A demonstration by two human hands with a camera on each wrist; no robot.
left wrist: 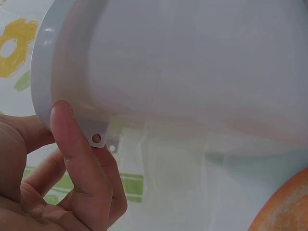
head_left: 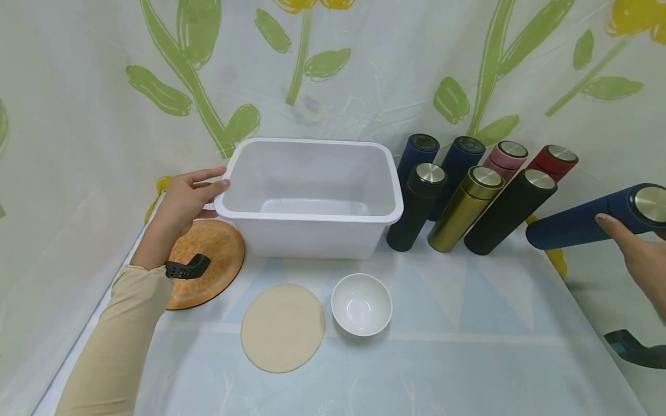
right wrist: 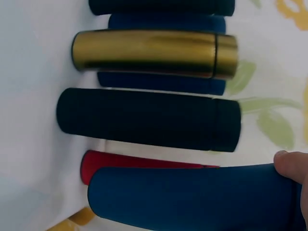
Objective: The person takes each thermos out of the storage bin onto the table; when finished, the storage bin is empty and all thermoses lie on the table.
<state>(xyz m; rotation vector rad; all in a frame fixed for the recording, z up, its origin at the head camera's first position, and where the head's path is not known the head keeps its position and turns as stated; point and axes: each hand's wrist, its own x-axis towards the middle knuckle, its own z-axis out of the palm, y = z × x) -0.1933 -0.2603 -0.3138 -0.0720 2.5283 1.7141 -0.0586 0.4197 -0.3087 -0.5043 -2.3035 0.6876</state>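
Observation:
My right hand (head_left: pixel 645 260) grips a dark blue thermos flask (head_left: pixel 577 222) near its silver-topped lid, at the right edge of the head view. The flask is tilted nearly on its side and overlaps the table's right edge there. In the right wrist view, the same blue flask (right wrist: pixel 187 197) lies across the red one, with my thumb (right wrist: pixel 291 166) near its lid end. At the left, my left hand (head_left: pixel 188 196) pinches the rim of a white plastic tub (head_left: pixel 307 234). The left wrist view shows fingers (left wrist: pixel 79 154) curled at the tub's rim, beside a small holed tab.
Several upright flasks stand right of the tub: black (head_left: pixel 418 202), gold (head_left: pixel 465 211), another black (head_left: pixel 507 214), blue, pink (head_left: pixel 507 156) and red (head_left: pixel 554 159). In front are a white bowl (head_left: pixel 361 303), a beige disc (head_left: pixel 282 327) and an orange-brown round mat (head_left: pixel 218 266). Patterned sheeting hangs behind.

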